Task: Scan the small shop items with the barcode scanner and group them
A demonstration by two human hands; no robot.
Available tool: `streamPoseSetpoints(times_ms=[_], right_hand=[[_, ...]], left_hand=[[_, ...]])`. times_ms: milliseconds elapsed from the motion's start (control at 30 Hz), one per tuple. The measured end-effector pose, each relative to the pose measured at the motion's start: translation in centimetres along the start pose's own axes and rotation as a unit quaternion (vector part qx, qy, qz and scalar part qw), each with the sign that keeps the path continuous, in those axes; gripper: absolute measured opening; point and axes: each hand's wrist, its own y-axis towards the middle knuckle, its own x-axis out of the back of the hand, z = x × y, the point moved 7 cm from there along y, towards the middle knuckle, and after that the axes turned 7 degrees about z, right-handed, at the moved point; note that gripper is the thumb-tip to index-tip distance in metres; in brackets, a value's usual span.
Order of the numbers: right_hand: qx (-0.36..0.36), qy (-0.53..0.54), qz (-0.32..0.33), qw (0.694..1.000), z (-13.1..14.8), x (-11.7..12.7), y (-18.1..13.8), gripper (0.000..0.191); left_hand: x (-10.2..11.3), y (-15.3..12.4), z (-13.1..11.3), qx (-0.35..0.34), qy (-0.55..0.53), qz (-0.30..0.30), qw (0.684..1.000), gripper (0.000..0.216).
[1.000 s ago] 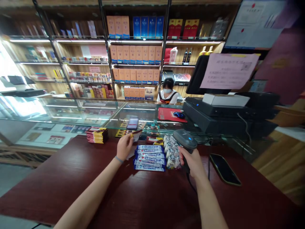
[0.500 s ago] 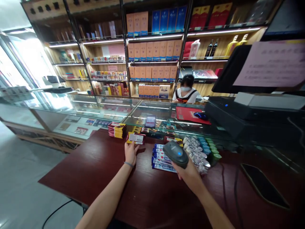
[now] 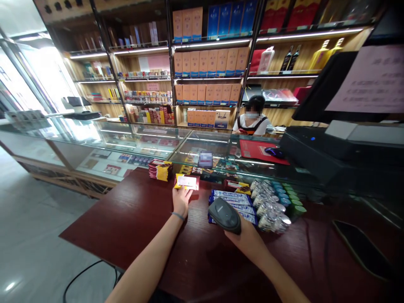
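My left hand (image 3: 181, 200) grips a flat red and yellow snack pack (image 3: 187, 182) by its near edge, its white label turned up toward me. My right hand (image 3: 244, 236) is wrapped round the handle of a black barcode scanner (image 3: 226, 215), whose head tilts left toward the pack. Both hands are over the dark red wooden table (image 3: 132, 219). Just right of the pack lie several blue and white wrapped bars (image 3: 233, 202) in a row, and beside those a cluster of small silver-lidded cups (image 3: 268, 206).
A stack of red and yellow packs (image 3: 160, 170) sits at the table's far edge. A dark phone (image 3: 362, 249) lies at the right. Behind are a glass counter (image 3: 132, 141), a black register (image 3: 318, 149), and a seated person (image 3: 252, 120) before the stocked shelves.
My left hand has brought the pack down flatter with its label up. My right hand has swung the scanner left and tipped it toward the pack. My view has turned left.
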Motion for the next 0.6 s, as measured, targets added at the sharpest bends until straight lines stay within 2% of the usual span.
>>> streamPoseSetpoints(times_ms=[233,400,500,600], right_hand=[[-0.012,-0.001,-0.004,1.000,0.8,0.0,-0.2,0.046],[-0.019,0.015,-0.010,1.000,0.8,0.2,-0.1,0.042],[-0.018,0.024,-0.011,0.999,0.3,0.3,0.0,0.042],[-0.017,0.035,0.001,0.999,-0.2,0.4,0.1,0.046]], left_hand=[[0.3,0.3,0.3,0.016,0.014,-0.022,1.000,0.025],[0.5,0.3,-0.1,-0.009,0.041,-0.024,0.999,0.034],[0.9,0.5,-1.4,-0.043,0.076,-0.060,0.994,0.033],[1.5,1.0,-4.4,-0.120,0.108,-0.125,0.979,0.025]])
